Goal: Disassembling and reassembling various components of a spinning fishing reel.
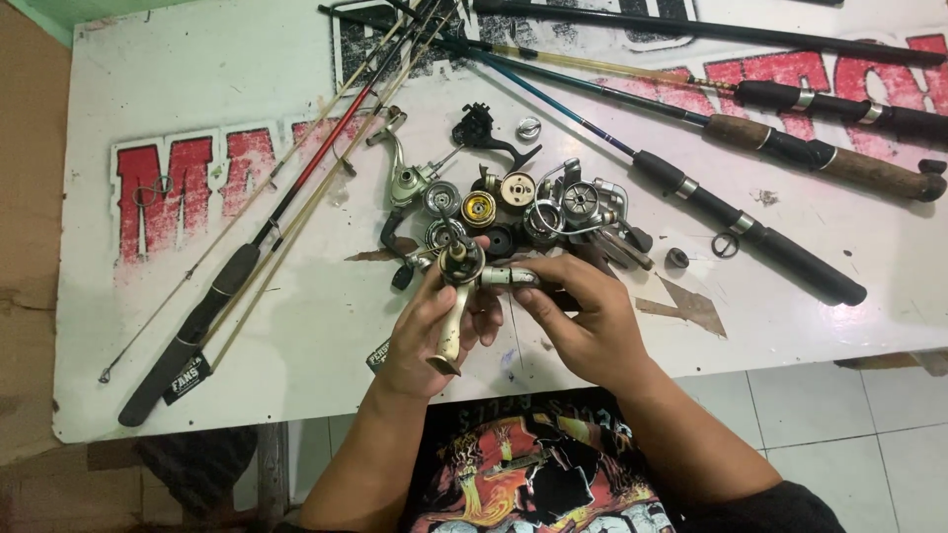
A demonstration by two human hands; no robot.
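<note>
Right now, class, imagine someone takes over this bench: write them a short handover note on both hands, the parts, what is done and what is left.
Left hand: grips a cream reel body by its stem, foot pointing down.
Right hand: fingers pinch the reel's silver side piece.
Parts: loose spools and reel parts lie just beyond the hands; fishing rods lie either side on the white board.
Done: several reels lie in pieces.
Left: the held reel and the loose parts remain unsorted.

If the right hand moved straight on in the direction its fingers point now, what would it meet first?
The right hand points left, toward the cream-coloured reel that both hands hold. Its fingers already touch the reel's metal part, and just past it is the left hand. Depth is hard to judge from above.
</note>
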